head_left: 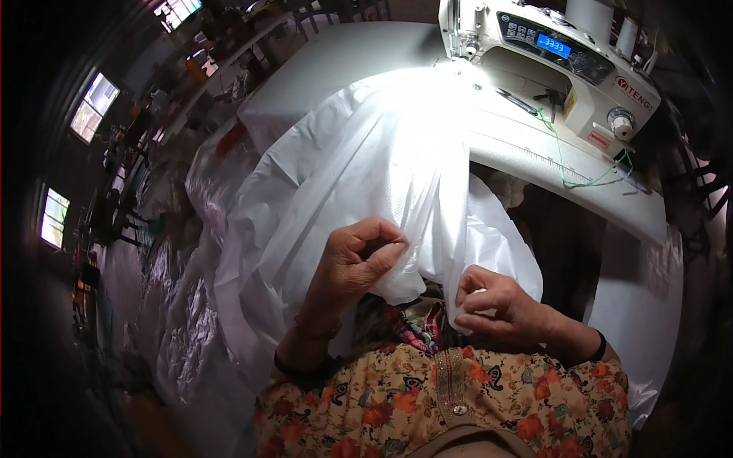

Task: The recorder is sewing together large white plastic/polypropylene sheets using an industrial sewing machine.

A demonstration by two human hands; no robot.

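A large sheet of white fabric point(328, 183) spreads over the sewing table and hangs down over my lap. My left hand point(355, 259) is closed in a pinch on a fold of it, thumb against fingertips. To the right and a little nearer to me, my right hand point(500, 305) has its curled fingers closed on another edge of the same fabric. Between the hands the cloth drops in loose folds. Its far end lies under the bright lamp by the needle area of a white sewing machine point(561, 49); glare hides detail there.
On the table point(550, 145) right of the fabric lie a dark pen-like tool point(518, 101) and green thread point(563, 153). Thread spools point(626, 37) stand behind the machine. Heaped shiny white material point(187, 336) fills the left side. More white sheeting point(637, 305) hangs at the right.
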